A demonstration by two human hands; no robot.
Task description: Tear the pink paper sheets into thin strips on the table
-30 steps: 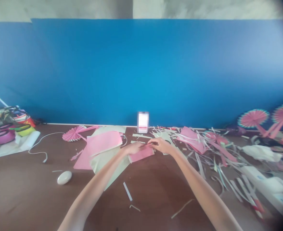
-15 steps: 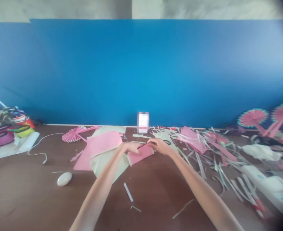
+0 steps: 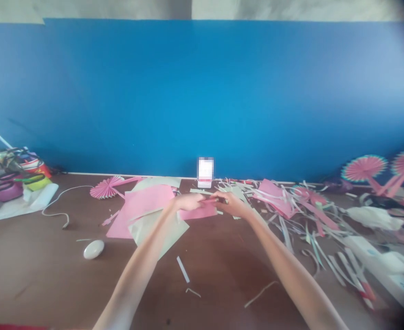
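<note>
A small piece of pink paper [image 3: 199, 212] lies under and between my two hands at the middle of the table. My left hand [image 3: 189, 201] is closed on its upper part, fingers pointing right. From the other side my right hand [image 3: 232, 204] pinches the far right edge, its fingertips almost meeting the left ones. The fingers partly hide what lies between them. Left of my hands, larger pink sheets [image 3: 147, 200] overlap a pale green sheet [image 3: 161, 231].
A pleated pink fan [image 3: 106, 188] and a white computer mouse [image 3: 94, 249] lie left. Several paper strips [image 3: 284, 229] and a pink sheet [image 3: 274, 197] clutter the right, near a white power strip [image 3: 377, 261]. A blurred white phone-like object [image 3: 205, 172] stands against the blue wall [image 3: 202, 101].
The near part of the pink paper has swung away from me and its fingertip-held edge looks folded up. My left hand has moved slightly right and up, closing in on my right.
</note>
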